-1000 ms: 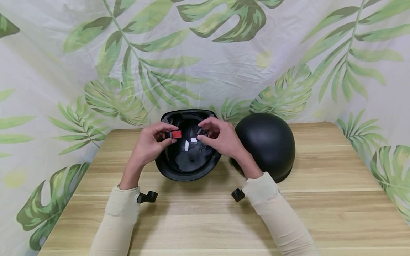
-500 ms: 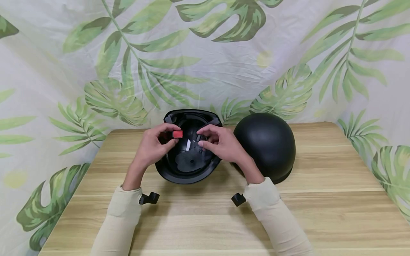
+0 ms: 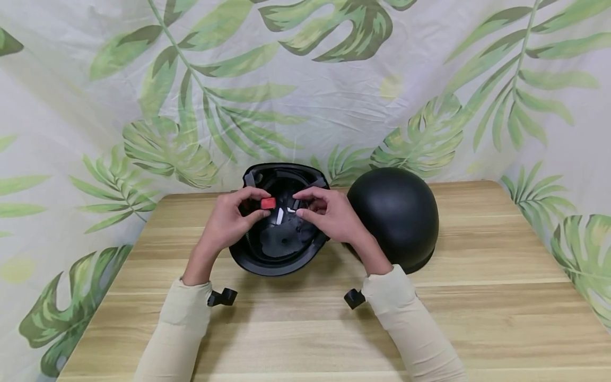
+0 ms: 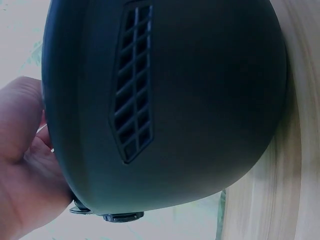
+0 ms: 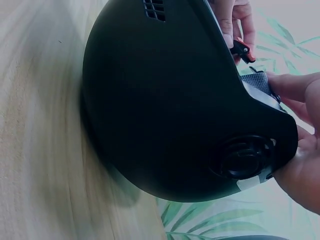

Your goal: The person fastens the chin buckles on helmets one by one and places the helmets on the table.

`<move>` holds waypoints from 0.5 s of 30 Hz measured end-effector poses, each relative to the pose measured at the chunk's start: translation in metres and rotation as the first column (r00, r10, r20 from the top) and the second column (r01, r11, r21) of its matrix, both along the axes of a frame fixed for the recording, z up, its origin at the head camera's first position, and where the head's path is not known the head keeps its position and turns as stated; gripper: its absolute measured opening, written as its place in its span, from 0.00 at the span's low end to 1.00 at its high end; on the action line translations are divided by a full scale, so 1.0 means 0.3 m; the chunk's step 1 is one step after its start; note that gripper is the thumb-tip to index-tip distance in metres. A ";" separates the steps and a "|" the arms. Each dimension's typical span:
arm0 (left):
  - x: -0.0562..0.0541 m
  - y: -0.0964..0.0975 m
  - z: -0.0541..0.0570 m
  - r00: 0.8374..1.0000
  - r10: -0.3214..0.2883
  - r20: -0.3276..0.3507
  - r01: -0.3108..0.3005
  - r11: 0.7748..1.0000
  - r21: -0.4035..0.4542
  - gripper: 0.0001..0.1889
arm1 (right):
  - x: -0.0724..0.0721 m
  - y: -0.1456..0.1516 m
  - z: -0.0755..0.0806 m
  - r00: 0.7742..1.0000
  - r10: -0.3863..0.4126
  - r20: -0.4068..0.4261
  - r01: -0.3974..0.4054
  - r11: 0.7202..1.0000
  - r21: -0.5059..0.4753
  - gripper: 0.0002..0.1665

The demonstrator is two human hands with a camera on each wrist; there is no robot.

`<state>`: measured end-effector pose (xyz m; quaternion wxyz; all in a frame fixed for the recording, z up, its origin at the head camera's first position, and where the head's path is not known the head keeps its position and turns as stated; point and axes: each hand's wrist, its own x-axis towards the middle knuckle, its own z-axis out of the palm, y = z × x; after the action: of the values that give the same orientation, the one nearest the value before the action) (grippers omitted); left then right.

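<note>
An upturned black helmet [image 3: 279,262] rests on the wooden table, its hollow facing up. My left hand [image 3: 228,222] pinches the red buckle [image 3: 268,203] of the chin strap between thumb and fingertips, over the helmet's opening. Opposite it, my right hand [image 3: 336,215] pinches a dark strap end with a black clip [image 3: 299,205]. A small gap separates the two strap ends. From the right wrist view, the grey webbing strap [image 5: 256,80] runs up from the helmet's rim to the right fingers. The helmet's shell hides most of the left fingers in the left wrist view.
A second black helmet [image 3: 393,217] sits dome-up on the table, just right of the first and beside my right forearm. Behind the table [image 3: 296,339] hangs a leaf-patterned cloth [image 3: 334,106]. Each sleeve carries a small black camera mount [image 3: 222,297].
The red buckle in my left hand has moved slightly right, nearer the clip in my right hand. The upturned helmet has shifted a little. Both hands keep their pinch.
</note>
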<state>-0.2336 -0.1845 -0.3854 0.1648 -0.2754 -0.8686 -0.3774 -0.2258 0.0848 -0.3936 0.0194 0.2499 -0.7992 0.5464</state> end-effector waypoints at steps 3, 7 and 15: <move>-0.003 0.005 -0.003 1.000 -0.003 -0.005 0.003 1.000 -0.001 0.17 | -0.002 -0.001 -0.003 1.000 0.000 -0.004 0.000 1.000 0.001 0.18; -0.005 0.009 -0.006 0.999 -0.024 -0.028 0.024 1.000 0.001 0.16 | -0.002 -0.005 -0.007 1.000 -0.008 -0.021 0.008 1.000 0.002 0.16; -0.003 0.014 -0.012 0.996 -0.051 -0.079 0.052 0.999 0.010 0.16 | 0.003 -0.015 -0.010 0.999 -0.039 -0.034 0.040 0.999 0.009 0.17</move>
<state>-0.2346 -0.1804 -0.3889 0.1908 -0.3115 -0.8518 -0.3756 -0.2249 0.0803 -0.3965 0.0426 0.2434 -0.8061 0.5377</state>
